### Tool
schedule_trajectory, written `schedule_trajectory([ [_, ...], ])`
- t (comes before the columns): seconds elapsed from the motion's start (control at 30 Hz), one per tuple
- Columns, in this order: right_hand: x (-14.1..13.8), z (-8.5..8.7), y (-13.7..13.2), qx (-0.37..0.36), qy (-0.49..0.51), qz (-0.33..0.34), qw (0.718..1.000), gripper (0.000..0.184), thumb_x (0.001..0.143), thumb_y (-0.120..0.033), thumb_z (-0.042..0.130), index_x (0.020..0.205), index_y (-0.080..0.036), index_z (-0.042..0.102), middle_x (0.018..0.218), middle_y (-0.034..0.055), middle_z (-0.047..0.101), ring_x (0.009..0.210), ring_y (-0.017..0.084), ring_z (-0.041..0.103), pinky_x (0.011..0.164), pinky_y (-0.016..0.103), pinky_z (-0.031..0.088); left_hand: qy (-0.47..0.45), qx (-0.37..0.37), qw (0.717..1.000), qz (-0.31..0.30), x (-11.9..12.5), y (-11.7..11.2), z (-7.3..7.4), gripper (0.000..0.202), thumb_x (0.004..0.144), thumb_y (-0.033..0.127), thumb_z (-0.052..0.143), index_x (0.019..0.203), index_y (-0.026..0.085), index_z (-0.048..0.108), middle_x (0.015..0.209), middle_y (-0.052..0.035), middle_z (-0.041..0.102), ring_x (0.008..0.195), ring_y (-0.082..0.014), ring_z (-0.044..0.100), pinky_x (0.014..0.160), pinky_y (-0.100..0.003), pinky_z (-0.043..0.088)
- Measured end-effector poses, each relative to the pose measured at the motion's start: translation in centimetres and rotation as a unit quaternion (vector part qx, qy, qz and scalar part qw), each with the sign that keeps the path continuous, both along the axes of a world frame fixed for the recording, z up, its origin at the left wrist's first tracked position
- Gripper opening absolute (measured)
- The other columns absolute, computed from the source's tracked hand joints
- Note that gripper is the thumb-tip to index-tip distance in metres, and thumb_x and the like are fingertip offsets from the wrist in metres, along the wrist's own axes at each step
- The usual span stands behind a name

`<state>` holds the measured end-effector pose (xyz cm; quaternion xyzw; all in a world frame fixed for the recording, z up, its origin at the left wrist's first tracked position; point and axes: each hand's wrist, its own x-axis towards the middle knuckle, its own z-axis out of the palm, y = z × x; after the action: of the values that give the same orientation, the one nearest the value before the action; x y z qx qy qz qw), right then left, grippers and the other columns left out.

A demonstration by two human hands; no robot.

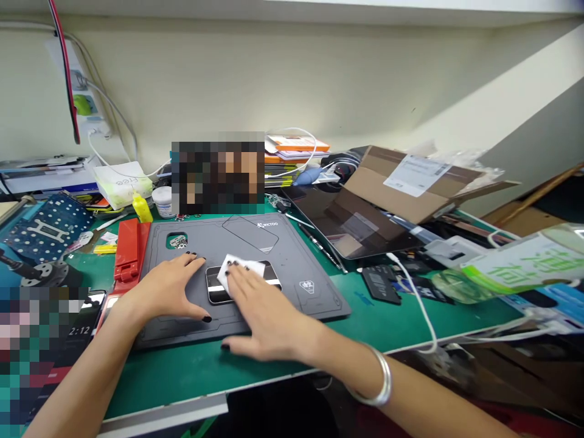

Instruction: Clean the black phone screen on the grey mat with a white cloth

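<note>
So I'm resting my flattened right hand [269,311] on a thin white wipe [222,275] over a glossy black rectangular phone [213,284], left hand [170,283] spread alongside.

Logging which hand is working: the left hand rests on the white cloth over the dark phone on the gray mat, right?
Wrong hand: in the head view, it is the right hand that rests on the white cloth over the dark phone on the gray mat.

Around the middle of the green bench [182,380], a brown cardboard box with open flaps [406,176] sits at two o'clock, just beyond a glossy black flat panel [323,213]; at ten, a yellow squeeze bottle [143,209] stands beside a round white plastic jar [163,202].
</note>
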<state>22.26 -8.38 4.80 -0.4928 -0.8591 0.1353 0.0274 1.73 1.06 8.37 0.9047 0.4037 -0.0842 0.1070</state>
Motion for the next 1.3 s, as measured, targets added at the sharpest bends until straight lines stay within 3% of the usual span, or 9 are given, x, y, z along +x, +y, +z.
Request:
schedule_trajectory([
  [0.1,0.4,-0.1,-0.2,-0.001,0.030,0.048,0.998,0.109,0.078,-0.073,0.054,0.148,0.004,0.025,0.156,0.0263,0.012,0.146,0.038,0.008,0.120,0.050,0.014,-0.003,0.005,1.000,-0.007,0.0,0.0,-0.2,0.102,0.062,0.060,0.074,0.145,0.014,0.038,0.151,-0.0196,0.037,0.135,-0.0365,0.041,0.108,-0.047,0.037],
  [0.23,0.9,0.4,-0.5,-0.022,-0.014,-0.027,0.999,0.105,0.079,-0.062,0.060,0.148,0.007,0.023,0.155,0.0290,0.012,0.145,0.039,0.008,0.119,0.053,0.016,0.007,0.004,1.000,-0.001,0.0,0.0,-0.3,0.101,0.062,0.063,0.073,0.144,0.015,0.041,0.151,-0.0203,0.035,0.135,-0.0383,0.040,0.107,-0.049,0.038],
  [0.37,1.1,0.3,-0.8,-0.039,0.030,0.058,0.997,0.106,0.079,-0.072,0.052,0.149,0.002,0.024,0.157,0.0248,0.010,0.146,0.036,0.008,0.120,0.049,0.014,0.012,0.006,1.000,-0.003,0.1,0.0,-0.3,0.093,0.063,0.063,0.073,0.140,0.018,0.048,0.151,-0.0205,0.036,0.134,-0.0393,0.042,0.107,-0.049,0.038],
  [0.5,1.5,0.1,-0.5,-0.023,-0.021,-0.052,0.998,0.102,0.081,-0.061,0.057,0.149,0.006,0.021,0.156,0.0271,0.010,0.146,0.038,0.007,0.119,0.052,0.015,0.008,0.004,1.000,0.005,0.1,0.0,-0.2,0.089,0.065,0.062,0.072,0.139,0.020,0.049,0.150,-0.0198,0.037,0.133,-0.0395,0.043,0.106,-0.050,0.039],
  [0.67,1.8,0.0,-0.7,-0.035,0.016,0.032,0.999,0.105,0.078,-0.071,0.054,0.149,0.001,0.025,0.157,0.0244,0.012,0.146,0.037,0.010,0.119,0.051,0.017,-0.003,0.008,1.000,0.002,0.1,-0.1,-0.2,0.089,0.065,0.060,0.073,0.140,0.019,0.048,0.149,-0.0194,0.040,0.131,-0.0405,0.044,0.105,-0.051,0.040],
  [0.8,2.2,-0.1,-1.0,-0.019,-0.018,-0.057,0.998,0.106,0.077,-0.063,0.060,0.148,0.006,0.023,0.156,0.0285,0.011,0.145,0.039,0.009,0.119,0.052,0.017,-0.003,0.010,1.000,0.002,0.2,-0.1,-0.3,0.087,0.065,0.061,0.073,0.139,0.020,0.050,0.148,-0.0195,0.041,0.131,-0.0411,0.045,0.104,-0.051,0.041],
  [0.93,2.4,-0.2,-1.4,-0.035,0.018,0.031,0.999,0.107,0.078,-0.070,0.056,0.149,0.002,0.024,0.157,0.0248,0.009,0.146,0.038,0.007,0.119,0.052,0.016,-0.001,0.009,1.000,0.001,0.2,-0.1,-0.3,0.088,0.066,0.062,0.072,0.139,0.019,0.049,0.148,-0.0199,0.040,0.131,-0.0406,0.044,0.105,-0.051,0.041],
  [1.07,2.7,-0.1,-1.2,-0.023,-0.022,-0.066,0.997,0.105,0.078,-0.060,0.061,0.148,0.007,0.021,0.156,0.0286,0.010,0.145,0.039,0.009,0.119,0.052,0.015,-0.002,0.004,1.000,0.006,0.2,0.0,-0.2,0.088,0.067,0.062,0.071,0.140,0.020,0.048,0.149,-0.0187,0.039,0.131,-0.0405,0.044,0.104,-0.051,0.041],
  [1.3,3.1,0.2,-0.9,-0.030,-0.012,-0.040,0.999,0.102,0.080,-0.061,0.058,0.149,0.004,0.021,0.157,0.0254,0.010,0.146,0.037,0.009,0.119,0.051,0.017,0.009,0.009,1.000,0.001,0.3,0.0,-0.1,0.087,0.068,0.061,0.070,0.141,0.021,0.047,0.149,-0.0195,0.039,0.132,-0.0401,0.043,0.104,-0.050,0.041],
])
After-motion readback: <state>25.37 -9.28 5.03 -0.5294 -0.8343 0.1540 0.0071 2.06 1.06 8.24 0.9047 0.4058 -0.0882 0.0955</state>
